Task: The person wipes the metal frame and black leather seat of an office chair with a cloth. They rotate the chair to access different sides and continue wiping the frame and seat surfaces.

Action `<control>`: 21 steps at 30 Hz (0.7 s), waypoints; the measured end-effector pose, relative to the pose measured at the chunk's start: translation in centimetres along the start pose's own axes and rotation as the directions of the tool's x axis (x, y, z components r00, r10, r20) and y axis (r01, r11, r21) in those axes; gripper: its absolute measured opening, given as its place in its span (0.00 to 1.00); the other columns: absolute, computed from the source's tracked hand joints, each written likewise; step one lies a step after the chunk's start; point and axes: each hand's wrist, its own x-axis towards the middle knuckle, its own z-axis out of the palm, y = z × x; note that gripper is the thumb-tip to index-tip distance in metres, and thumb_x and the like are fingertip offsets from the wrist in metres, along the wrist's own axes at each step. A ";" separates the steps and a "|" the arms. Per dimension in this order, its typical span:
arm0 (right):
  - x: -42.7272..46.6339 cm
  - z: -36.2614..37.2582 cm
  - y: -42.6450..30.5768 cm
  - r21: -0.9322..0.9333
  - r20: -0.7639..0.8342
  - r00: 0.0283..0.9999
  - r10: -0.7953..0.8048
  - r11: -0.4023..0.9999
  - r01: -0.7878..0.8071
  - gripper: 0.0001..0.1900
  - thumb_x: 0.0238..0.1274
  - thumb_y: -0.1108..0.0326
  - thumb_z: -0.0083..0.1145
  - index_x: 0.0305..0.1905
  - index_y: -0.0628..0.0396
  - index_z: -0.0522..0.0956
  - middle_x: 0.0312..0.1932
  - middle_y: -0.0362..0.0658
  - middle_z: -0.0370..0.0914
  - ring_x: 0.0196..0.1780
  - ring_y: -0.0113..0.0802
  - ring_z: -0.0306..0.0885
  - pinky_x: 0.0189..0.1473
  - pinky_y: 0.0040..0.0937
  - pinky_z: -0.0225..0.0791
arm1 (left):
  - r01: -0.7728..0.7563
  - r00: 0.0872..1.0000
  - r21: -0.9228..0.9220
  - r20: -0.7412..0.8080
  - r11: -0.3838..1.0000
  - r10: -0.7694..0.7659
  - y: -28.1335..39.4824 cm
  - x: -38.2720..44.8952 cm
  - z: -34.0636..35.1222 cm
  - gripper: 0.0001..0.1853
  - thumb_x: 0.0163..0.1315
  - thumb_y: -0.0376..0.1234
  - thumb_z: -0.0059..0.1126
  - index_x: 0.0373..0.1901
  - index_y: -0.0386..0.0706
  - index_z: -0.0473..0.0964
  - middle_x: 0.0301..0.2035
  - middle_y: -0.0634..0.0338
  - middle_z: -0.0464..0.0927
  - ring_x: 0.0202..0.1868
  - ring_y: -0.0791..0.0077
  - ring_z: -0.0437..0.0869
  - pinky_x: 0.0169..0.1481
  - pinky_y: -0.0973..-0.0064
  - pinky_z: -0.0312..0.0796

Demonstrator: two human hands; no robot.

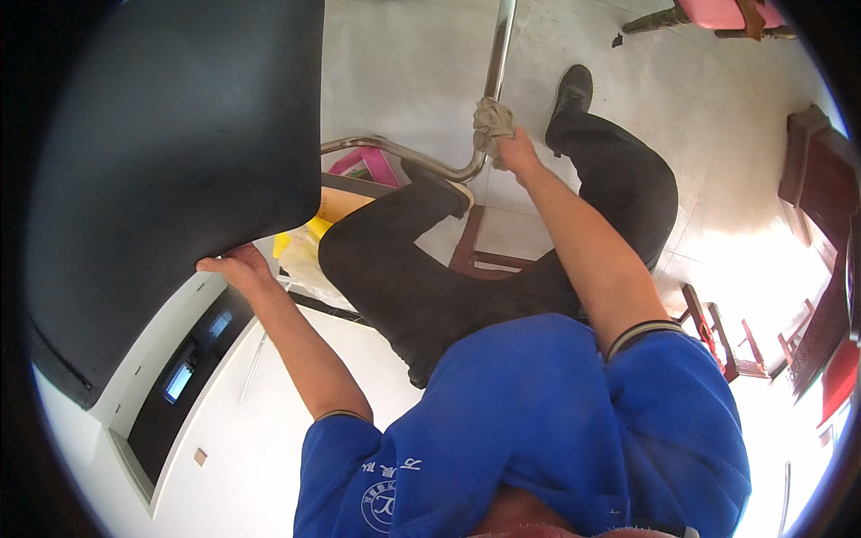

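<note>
A black padded chair panel [188, 134] with a smooth surface fills the upper left. My left hand [237, 269] grips its lower edge, thumb on the near face and fingers partly hidden behind. From the panel's right side runs a bent chrome tube [499, 57], which turns upward in the picture near the middle. Around this tube, just above the bend, my right hand [519, 153] holds a crumpled grey-beige cloth [493, 120]. The cloth touches the metal and hides most of my right fingers.
Below the tube are a cardboard box [347, 191], a pink object [378, 165] and yellow-and-white wrapping [306, 252]. A reddish-brown wooden frame [469, 242] lies between my legs. Dark wooden furniture [810, 161] stands right; a pink-seated chair [730, 12] is at the top right.
</note>
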 end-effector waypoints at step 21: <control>17.8 -4.9 -22.6 -0.696 -0.335 0.315 -0.888 0.459 0.553 0.21 0.63 0.68 0.58 0.60 0.63 0.76 0.54 0.66 0.78 0.59 0.63 0.76 0.62 0.59 0.68 | 0.006 1.000 0.111 0.003 0.994 -0.007 0.3 -0.7 0.2 0.68 0.41 0.83 0.52 0.78 0.48 0.59 0.76 0.55 0.59 0.77 0.58 0.61 0.82 0.52 0.54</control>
